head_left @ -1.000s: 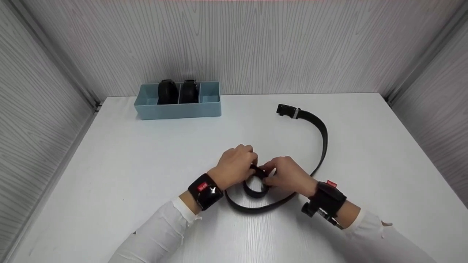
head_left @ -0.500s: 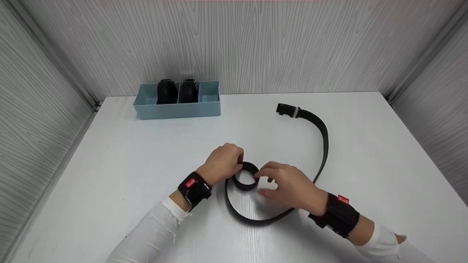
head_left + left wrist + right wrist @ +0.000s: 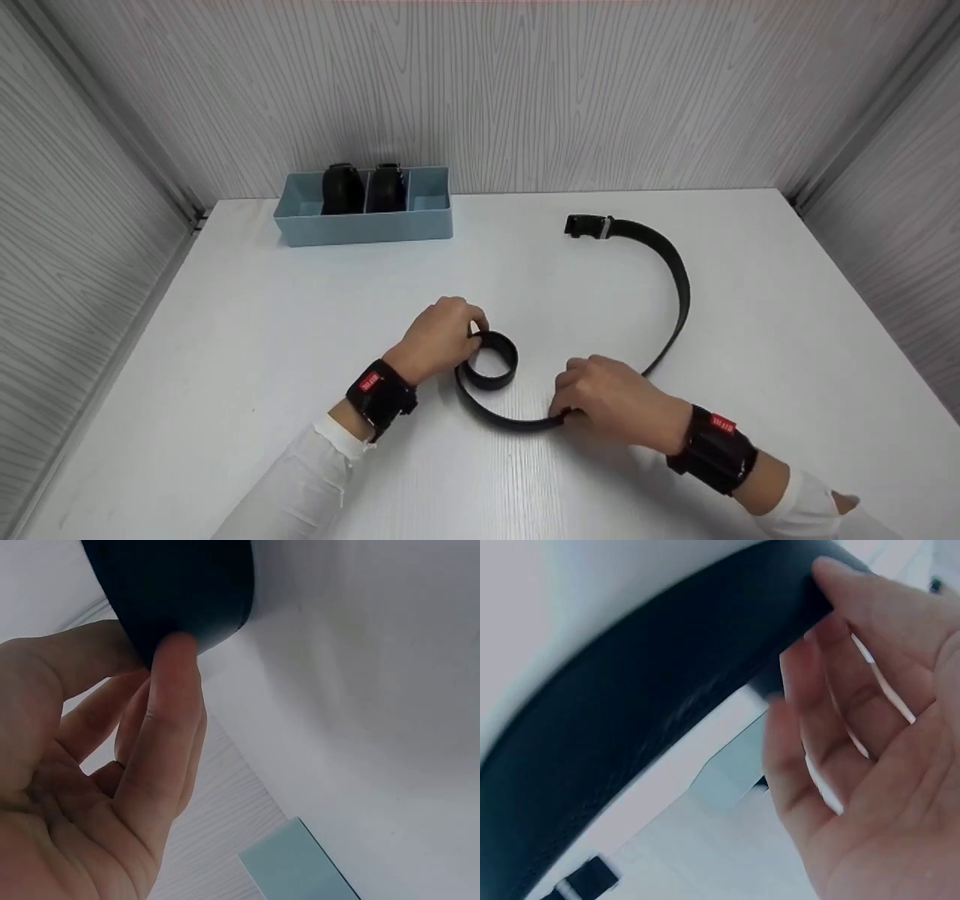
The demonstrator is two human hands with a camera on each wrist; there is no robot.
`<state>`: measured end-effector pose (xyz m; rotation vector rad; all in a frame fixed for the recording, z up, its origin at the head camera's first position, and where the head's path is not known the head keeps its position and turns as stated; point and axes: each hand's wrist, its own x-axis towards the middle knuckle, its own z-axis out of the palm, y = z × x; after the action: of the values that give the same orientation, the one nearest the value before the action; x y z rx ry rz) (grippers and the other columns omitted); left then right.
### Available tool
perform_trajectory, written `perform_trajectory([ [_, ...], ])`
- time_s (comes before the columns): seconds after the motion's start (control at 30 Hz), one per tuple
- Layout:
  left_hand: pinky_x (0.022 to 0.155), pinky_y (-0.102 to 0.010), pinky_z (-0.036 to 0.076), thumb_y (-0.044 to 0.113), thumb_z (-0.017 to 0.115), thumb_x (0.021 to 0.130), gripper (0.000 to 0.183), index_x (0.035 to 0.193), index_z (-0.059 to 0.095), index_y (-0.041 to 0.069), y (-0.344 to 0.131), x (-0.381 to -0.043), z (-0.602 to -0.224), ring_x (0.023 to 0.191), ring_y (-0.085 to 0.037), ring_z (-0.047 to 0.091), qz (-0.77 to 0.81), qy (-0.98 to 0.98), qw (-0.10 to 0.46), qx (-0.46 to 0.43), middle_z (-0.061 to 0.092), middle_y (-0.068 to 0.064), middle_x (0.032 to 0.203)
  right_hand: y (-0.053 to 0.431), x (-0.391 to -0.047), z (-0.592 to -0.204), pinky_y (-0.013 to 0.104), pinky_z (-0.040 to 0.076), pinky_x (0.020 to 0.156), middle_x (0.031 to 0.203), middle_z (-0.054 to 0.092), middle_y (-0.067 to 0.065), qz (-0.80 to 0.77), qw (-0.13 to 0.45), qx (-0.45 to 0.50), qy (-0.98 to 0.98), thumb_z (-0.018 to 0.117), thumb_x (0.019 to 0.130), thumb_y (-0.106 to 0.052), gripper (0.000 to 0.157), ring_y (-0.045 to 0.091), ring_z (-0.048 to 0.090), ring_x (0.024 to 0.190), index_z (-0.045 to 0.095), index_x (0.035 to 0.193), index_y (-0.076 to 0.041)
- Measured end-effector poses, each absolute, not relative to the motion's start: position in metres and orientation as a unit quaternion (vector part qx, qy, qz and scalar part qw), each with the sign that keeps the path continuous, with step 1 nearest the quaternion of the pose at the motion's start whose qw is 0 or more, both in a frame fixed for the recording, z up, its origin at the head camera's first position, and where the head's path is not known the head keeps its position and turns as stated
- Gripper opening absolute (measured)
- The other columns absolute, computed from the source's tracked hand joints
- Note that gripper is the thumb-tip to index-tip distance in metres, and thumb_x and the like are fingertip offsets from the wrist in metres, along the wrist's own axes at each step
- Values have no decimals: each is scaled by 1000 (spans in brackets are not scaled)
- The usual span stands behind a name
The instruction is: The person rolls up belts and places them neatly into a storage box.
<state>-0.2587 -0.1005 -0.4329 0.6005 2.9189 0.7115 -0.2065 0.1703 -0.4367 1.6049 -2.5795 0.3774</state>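
Observation:
A black belt (image 3: 679, 289) stands on its edge on the white table, one end wound into a small coil and the rest sweeping round to the right. Its buckle (image 3: 587, 226) lies at the far end. My left hand (image 3: 439, 337) pinches the upper left of the coil between thumb and fingers; the left wrist view shows the strap (image 3: 180, 585) between them. Lower right of the coil, my right hand (image 3: 611, 397) grips the loose strap, and in the right wrist view thumb and fingers pinch the band (image 3: 667, 667).
A light blue divided box (image 3: 367, 227) stands at the back left, against the wood-grain wall. Two rolled black belts (image 3: 343, 190) sit in its left and middle compartments. Panels enclose the table at both sides.
The coil and my left hand have shifted left. My right hand has let go of the coil, moved right and down, and taken hold of the belt's loose length, whose right curve has swung outward.

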Motion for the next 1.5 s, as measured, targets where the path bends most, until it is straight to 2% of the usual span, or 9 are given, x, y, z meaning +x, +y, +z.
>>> perform_trajectory([
  [0.17, 77, -38, 50, 3, 74, 90, 14, 103, 79, 5, -99, -252, -434, 85, -21, 58, 238, 948, 47, 207, 63, -7, 90, 184, -223, -440, 30, 46, 61, 78, 62, -3, 118, 107, 439, -884, 84, 75, 5, 26, 17, 54, 72, 84, 86, -19],
  [0.23, 76, -38, 50, 3, 74, 90, 13, 103, 79, 4, -97, -249, -434, 84, -21, 58, 237, 946, 47, 218, 63, -7, 89, 186, -228, -443, 29, 47, 57, 76, 58, -2, 122, 118, 398, -901, 83, 77, 4, 24, 16, 56, 68, 84, 86, -18],
  [0.33, 74, -38, 50, 3, 74, 91, 12, 102, 79, 4, -92, -246, -436, 83, -20, 58, 233, 944, 41, 230, 62, -7, 89, 185, -234, -446, 31, 50, 53, 78, 61, -2, 131, 117, 351, -920, 80, 82, 2, 20, 17, 64, 68, 82, 90, -16],
  [0.57, 74, -36, 51, 5, 73, 92, 13, 104, 79, 4, -84, -243, -440, 83, -19, 58, 232, 942, 37, 239, 62, -7, 90, 172, -250, -455, 43, 58, 67, 91, 73, 4, 191, 102, 320, -922, 75, 92, -2, 12, 24, 72, 82, 80, 100, -9],
  [0.83, 73, -35, 51, 5, 74, 92, 12, 103, 79, 4, -79, -243, -440, 83, -19, 59, 232, 940, 30, 247, 64, -6, 91, 161, -256, -460, 33, 57, 72, 107, 76, 9, 298, 21, 293, -908, 68, 100, -10, 29, 13, 69, 81, 72, 126, 0],
  [1.1, 71, -34, 50, 5, 74, 91, 11, 101, 79, 4, -77, -244, -443, 81, -18, 58, 236, 939, 18, 251, 63, -6, 88, 155, -251, -458, 29, 57, 69, 125, 71, 18, 392, -77, 231, -887, 74, 95, -13, 55, 16, 74, 81, 56, 144, 5],
  [1.17, 71, -34, 50, 5, 74, 91, 11, 101, 79, 5, -77, -244, -445, 81, -18, 58, 241, 938, 16, 249, 62, -5, 88, 154, -249, -456, 28, 57, 66, 121, 73, 18, 410, -92, 202, -885, 75, 94, -15, 55, 16, 74, 76, 56, 142, 6],
  [1.37, 70, -32, 51, 5, 74, 91, 11, 101, 79, 4, -76, -242, -447, 81, -19, 61, 251, 938, 10, 241, 62, -5, 88, 150, -244, -454, 29, 51, 55, 81, 75, 4, 401, -138, 156, -892, 70, 98, -19, 53, 15, 66, 56, 48, 139, 5],
  [1.5, 71, -33, 50, 4, 73, 92, 12, 102, 78, 5, -77, -241, -447, 81, -19, 59, 254, 936, 4, 244, 61, -6, 90, 148, -242, -453, 30, 53, 55, 79, 72, 2, 390, -144, 159, -896, 68, 96, -13, 51, 16, 66, 55, 46, 138, 7],
])
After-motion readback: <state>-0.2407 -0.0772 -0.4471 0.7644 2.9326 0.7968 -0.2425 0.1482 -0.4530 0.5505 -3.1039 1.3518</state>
